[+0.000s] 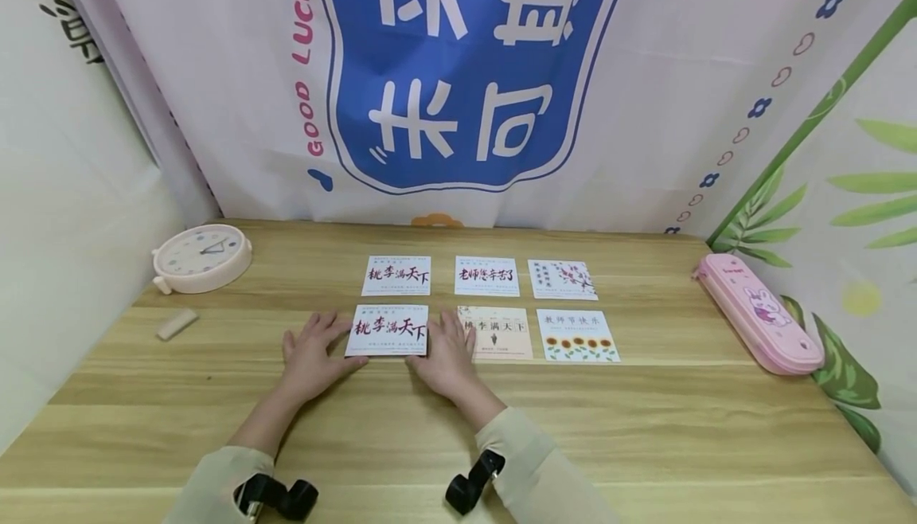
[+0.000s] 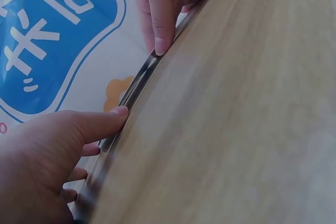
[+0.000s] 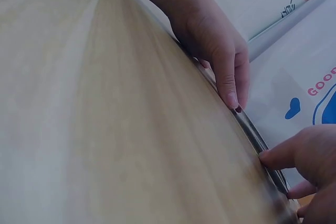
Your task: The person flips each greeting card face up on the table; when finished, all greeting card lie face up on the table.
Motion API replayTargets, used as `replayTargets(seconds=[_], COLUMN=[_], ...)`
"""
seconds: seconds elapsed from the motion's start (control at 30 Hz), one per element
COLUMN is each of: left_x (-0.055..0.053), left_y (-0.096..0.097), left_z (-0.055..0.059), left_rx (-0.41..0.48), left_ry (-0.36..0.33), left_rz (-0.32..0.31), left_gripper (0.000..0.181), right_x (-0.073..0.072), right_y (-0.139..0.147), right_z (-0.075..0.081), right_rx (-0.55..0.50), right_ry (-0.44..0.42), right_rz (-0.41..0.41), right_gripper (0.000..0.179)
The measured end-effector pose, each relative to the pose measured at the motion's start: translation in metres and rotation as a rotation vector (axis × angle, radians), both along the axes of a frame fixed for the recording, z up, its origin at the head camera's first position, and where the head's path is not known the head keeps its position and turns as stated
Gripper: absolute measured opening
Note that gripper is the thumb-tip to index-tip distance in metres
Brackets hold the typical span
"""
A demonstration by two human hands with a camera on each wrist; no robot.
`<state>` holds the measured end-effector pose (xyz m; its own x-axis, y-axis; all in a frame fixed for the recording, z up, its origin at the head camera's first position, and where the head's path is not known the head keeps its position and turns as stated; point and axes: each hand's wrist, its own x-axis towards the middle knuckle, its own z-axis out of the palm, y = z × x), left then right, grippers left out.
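A white card with red and black brush characters (image 1: 388,330) lies in the near row at the left, between both hands. My left hand (image 1: 315,358) holds its left side, thumb at the near left corner. On the opposite side my right hand (image 1: 446,355) grips it with the thumb at the near right corner; its fingers overlap the left edge of a cream card (image 1: 501,333). In the left wrist view, the thumb of the left hand (image 2: 52,150) presses the near edge of a thin dark strip, the card seen almost edge-on.
Behind lie a matching brush-character card (image 1: 396,276), another lettered card (image 1: 487,276) and a blossom card (image 1: 563,279). A sunflower card (image 1: 578,336) is at the near right. A round clock (image 1: 203,257) and an eraser-like block (image 1: 177,324) sit left, a pink pencil case (image 1: 759,313) right.
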<state>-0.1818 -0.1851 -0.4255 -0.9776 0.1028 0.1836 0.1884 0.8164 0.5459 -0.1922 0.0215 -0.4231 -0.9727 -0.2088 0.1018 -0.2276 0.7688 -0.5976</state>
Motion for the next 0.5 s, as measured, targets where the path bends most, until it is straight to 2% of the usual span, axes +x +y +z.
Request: replayTargets(seconds=[0.23, 0.5], left_x=[0.0001, -0.0001], left_y=[-0.0012, -0.0018], left_z=[-0.0039, -0.0019], left_rx=[-0.004, -0.011], left_ry=[0.001, 0.018], left_rz=[-0.004, 0.007], left_gripper=[0.064, 0.060], right_x=[0.0002, 0.0003], right_y=[0.0001, -0.0011], right_z=[-0.0013, -0.0003], right_rx=[-0.004, -0.026], right_ry=[-0.006, -0.007], right_rz=[0.001, -0.002], right_gripper=[0.062, 0.060])
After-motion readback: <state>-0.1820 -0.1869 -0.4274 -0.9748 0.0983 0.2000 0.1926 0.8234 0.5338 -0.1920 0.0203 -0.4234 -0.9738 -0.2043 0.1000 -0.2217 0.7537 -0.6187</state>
